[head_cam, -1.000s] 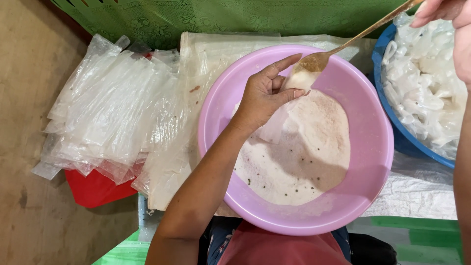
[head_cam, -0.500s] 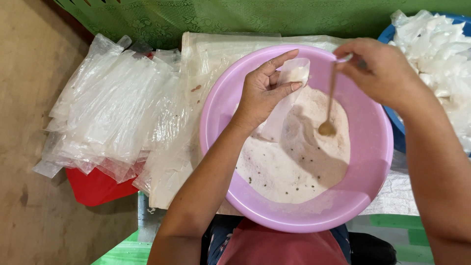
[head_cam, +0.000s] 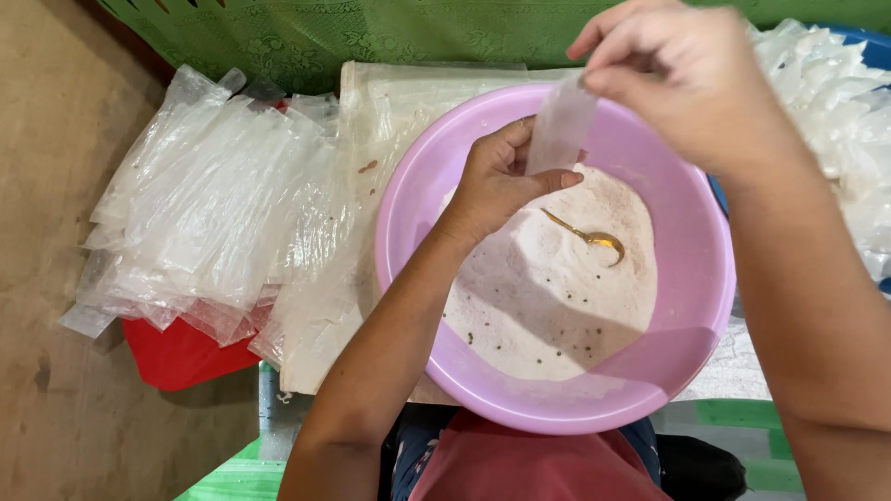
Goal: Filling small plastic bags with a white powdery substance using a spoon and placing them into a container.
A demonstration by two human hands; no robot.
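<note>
I see both hands closed on a small clear bag (head_cam: 560, 125) above the pink bowl (head_cam: 691, 306): my left hand (head_cam: 497, 181) grips its lower end, my right hand (head_cam: 691, 83) pinches its top. A gold spoon (head_cam: 594, 239) lies in the pinkish powder (head_cam: 548, 306) just right of the left hand.
</note>
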